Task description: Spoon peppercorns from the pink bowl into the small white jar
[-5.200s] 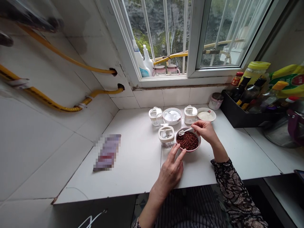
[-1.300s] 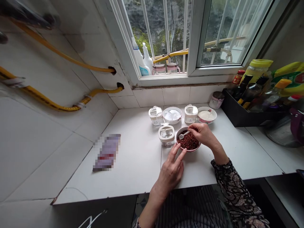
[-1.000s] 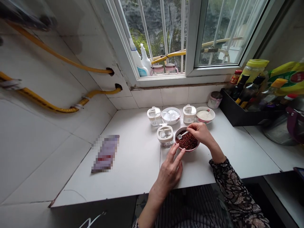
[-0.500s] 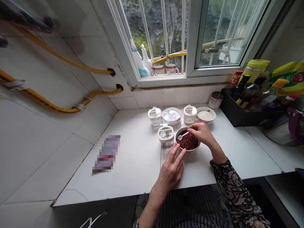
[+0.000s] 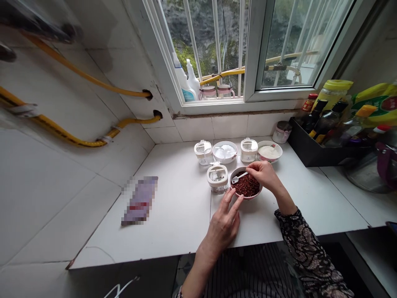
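A bowl [image 5: 252, 198] of small reddish-brown grains, which look like Sichuan peppercorns, stands on the white counter. Between thumb and fingers, my right hand [image 5: 262, 173] pinches the handle of a small white spoon [image 5: 235, 179]. The spoon's head rests at the left side of the grains. My left hand [image 5: 225, 219] is at the bowl's near side, fingers spread, the fingertips against or very close to its wall. Just left of the bowl is a clear lidded seasoning jar [image 5: 217, 178].
Behind stand two more seasoning jars [image 5: 203, 151] [image 5: 248, 150], a bowl of white powder [image 5: 225, 152] and a bowl of pale granules [image 5: 269, 152]. A blurred purple packet [image 5: 141, 200] lies left. A black box of bottles [image 5: 310, 150] and a glass pot [image 5: 366, 174] are at right.
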`<action>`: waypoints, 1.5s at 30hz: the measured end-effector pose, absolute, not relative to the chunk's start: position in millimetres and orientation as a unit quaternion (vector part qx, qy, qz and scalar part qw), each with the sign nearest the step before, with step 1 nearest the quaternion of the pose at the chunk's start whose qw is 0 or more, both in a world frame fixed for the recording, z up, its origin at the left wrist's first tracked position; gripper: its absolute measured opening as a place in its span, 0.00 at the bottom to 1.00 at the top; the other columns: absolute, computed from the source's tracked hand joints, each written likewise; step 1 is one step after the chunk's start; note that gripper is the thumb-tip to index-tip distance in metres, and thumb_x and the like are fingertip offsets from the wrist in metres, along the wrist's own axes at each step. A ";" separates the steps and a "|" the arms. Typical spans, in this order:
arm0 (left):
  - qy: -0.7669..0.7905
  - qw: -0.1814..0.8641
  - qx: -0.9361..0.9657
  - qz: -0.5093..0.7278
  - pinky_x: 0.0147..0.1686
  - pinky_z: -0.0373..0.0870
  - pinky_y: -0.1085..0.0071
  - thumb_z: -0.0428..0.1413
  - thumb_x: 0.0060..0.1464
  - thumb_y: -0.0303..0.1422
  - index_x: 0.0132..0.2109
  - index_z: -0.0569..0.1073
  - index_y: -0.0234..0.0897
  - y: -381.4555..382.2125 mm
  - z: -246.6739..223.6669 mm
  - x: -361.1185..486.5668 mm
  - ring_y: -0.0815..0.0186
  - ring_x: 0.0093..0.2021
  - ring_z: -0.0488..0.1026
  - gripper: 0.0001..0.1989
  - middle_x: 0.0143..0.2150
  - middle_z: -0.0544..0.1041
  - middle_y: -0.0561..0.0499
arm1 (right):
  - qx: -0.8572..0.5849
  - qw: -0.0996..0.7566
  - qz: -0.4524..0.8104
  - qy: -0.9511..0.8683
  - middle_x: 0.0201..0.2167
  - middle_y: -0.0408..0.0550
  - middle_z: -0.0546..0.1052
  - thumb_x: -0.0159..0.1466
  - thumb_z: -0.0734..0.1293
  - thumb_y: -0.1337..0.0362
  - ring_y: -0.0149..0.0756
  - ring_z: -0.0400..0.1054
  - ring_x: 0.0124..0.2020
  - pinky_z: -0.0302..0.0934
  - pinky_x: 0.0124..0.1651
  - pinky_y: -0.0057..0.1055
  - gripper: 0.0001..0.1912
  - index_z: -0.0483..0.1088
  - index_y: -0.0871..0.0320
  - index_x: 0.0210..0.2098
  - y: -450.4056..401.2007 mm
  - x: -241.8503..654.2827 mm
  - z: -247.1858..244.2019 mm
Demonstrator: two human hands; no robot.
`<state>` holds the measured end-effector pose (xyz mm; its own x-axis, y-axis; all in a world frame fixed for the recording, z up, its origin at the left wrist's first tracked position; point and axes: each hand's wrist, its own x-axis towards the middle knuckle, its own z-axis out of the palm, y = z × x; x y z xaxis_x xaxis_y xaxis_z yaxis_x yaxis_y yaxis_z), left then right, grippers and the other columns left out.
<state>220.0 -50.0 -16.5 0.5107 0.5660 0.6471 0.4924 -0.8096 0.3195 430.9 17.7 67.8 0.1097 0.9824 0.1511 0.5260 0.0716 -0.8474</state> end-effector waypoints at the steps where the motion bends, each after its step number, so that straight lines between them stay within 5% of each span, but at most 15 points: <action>1: 0.306 0.047 0.868 0.389 0.64 0.69 0.51 0.48 0.61 0.18 0.72 0.55 0.41 -50.0 -16.8 220.1 0.51 0.73 0.56 0.34 0.69 0.61 0.37 | -0.619 0.405 0.259 -0.621 0.18 0.46 0.77 0.59 0.66 0.65 0.35 0.69 0.22 0.61 0.30 0.31 0.10 0.78 0.59 0.25 16.3 430.5 69.5; 16: 0.303 0.050 0.870 0.385 0.64 0.70 0.51 0.48 0.61 0.18 0.72 0.54 0.41 -50.2 -15.7 218.9 0.51 0.73 0.55 0.35 0.70 0.60 0.36 | -0.584 0.391 0.316 -0.637 0.19 0.44 0.75 0.58 0.67 0.62 0.33 0.66 0.23 0.59 0.28 0.29 0.10 0.78 0.59 0.26 12.7 437.3 72.9; 27: 0.305 0.052 0.871 0.381 0.65 0.68 0.52 0.48 0.61 0.18 0.74 0.52 0.40 -49.9 -17.3 218.6 0.52 0.73 0.55 0.37 0.72 0.59 0.38 | -0.593 0.466 0.388 -0.530 0.15 0.44 0.73 0.50 0.70 0.55 0.29 0.59 0.18 0.53 0.22 0.28 0.13 0.76 0.60 0.23 19.3 441.7 69.8; 45: 0.301 0.063 0.871 0.384 0.64 0.69 0.50 0.48 0.60 0.18 0.74 0.50 0.42 -49.1 -19.2 219.4 0.50 0.73 0.55 0.38 0.72 0.58 0.37 | -0.540 0.550 0.362 -0.525 0.21 0.46 0.76 0.55 0.71 0.45 0.27 0.58 0.14 0.55 0.17 0.28 0.21 0.75 0.59 0.31 18.6 419.4 72.5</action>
<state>219.4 -49.1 -19.2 0.5239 0.5728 0.6304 0.4758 -0.8107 0.3412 419.4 18.6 72.5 0.1864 0.9645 0.1869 0.1694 0.1559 -0.9731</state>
